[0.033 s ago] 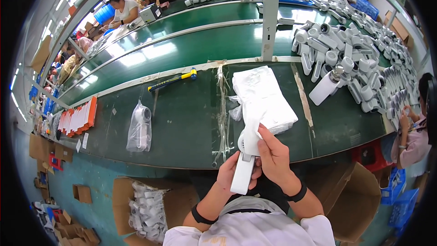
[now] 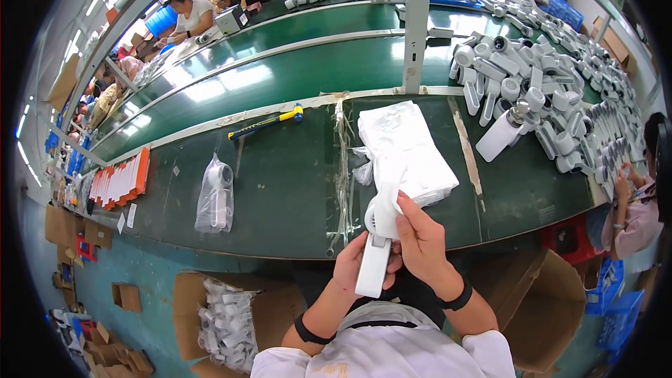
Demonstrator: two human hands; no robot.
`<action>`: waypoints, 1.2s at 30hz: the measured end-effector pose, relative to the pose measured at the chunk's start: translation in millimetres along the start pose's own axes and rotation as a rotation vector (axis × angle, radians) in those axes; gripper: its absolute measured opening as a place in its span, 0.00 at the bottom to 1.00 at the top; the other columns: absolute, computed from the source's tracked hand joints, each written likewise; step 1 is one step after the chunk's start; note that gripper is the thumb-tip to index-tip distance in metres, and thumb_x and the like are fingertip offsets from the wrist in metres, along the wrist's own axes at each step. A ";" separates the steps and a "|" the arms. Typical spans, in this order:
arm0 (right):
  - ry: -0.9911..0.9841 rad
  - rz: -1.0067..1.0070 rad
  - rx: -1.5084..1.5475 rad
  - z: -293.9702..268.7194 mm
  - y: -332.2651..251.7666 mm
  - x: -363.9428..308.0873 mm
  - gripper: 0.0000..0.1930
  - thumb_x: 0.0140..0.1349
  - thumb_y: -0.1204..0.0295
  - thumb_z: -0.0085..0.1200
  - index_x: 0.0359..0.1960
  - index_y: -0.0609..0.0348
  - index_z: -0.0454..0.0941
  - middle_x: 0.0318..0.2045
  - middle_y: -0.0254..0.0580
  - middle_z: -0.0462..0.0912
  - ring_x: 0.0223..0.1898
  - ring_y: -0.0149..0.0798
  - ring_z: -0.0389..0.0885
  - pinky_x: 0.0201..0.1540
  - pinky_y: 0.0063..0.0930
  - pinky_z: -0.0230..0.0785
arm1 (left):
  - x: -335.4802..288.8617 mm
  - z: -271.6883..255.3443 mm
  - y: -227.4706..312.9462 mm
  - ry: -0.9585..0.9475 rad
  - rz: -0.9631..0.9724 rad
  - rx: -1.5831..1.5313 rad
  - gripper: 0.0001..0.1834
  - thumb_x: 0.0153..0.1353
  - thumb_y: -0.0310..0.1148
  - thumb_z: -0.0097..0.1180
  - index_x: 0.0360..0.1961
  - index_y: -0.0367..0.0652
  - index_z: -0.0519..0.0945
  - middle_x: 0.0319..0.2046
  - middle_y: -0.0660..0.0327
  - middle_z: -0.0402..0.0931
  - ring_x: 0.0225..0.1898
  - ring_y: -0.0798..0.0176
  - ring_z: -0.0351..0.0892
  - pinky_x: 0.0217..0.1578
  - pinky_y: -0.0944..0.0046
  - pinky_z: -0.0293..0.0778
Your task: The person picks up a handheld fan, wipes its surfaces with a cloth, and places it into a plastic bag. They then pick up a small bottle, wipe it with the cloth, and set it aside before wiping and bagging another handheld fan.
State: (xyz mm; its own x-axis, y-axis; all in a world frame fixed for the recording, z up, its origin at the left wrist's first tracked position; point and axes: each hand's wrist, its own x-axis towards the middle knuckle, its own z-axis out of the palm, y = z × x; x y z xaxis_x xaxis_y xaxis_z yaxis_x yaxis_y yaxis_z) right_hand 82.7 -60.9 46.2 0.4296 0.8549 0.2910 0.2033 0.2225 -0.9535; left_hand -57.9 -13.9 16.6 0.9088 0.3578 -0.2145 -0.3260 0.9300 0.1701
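Observation:
My left hand (image 2: 352, 266) is closed round the handle of a white handheld fan (image 2: 373, 266), held over the table's near edge with its round head up. My right hand (image 2: 425, 243) pinches a thin white cloth (image 2: 387, 199) laid against the fan's head, which it partly covers; a grey vented edge shows on the left. Just beyond lies a stack of white plastic bags (image 2: 406, 147), its near edge close to the cloth. Left of it, a bagged fan (image 2: 215, 199) rests on the dark green table (image 2: 287, 189).
A yellow-and-black hammer (image 2: 266, 122) and orange-white cartons (image 2: 120, 180) lie to the left. At right are a white spray bottle (image 2: 500, 133) and a heap of fans (image 2: 518, 77). A metal post (image 2: 414, 35) rises behind. Below stands a carton (image 2: 187, 315) of bagged fans. Co-workers sit around.

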 end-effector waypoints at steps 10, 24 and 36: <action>-0.068 -0.549 -0.407 9.7 -14.6 -24.7 0.15 0.55 0.87 0.50 0.46 0.68 0.77 0.40 0.53 0.81 0.38 0.48 0.82 0.41 0.37 0.75 | 3.0 1.4 9.7 0.324 0.372 0.201 0.25 0.68 0.47 0.32 0.48 0.38 0.75 0.38 0.59 0.77 0.38 0.62 0.77 0.41 0.59 0.75; 0.107 -0.371 -0.664 -64.5 6.9 -10.9 0.12 0.51 0.87 0.51 0.37 0.63 0.78 0.34 0.46 0.80 0.38 0.49 0.79 0.43 0.36 0.73 | -13.3 -21.2 28.0 0.253 0.590 0.244 0.24 0.63 0.46 0.34 0.40 0.34 0.72 0.33 0.55 0.70 0.26 0.60 0.69 0.22 0.62 0.67; 0.587 -0.094 -0.880 -181.2 76.5 6.3 0.12 0.58 0.78 0.53 0.44 0.60 0.80 0.48 0.45 0.80 0.51 0.45 0.76 0.55 0.32 0.67 | -3.8 -8.5 14.9 0.235 0.496 0.290 0.24 0.64 0.45 0.34 0.41 0.34 0.71 0.34 0.54 0.70 0.26 0.60 0.69 0.21 0.61 0.68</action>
State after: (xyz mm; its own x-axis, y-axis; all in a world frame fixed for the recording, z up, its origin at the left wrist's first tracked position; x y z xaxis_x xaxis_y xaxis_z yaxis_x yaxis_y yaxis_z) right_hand 260.4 -123.4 -10.8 0.6886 0.4394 0.5769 0.7220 -0.3419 -0.6014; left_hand -68.5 -0.7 11.8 0.5746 0.7814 -0.2434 -0.5809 0.5988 0.5513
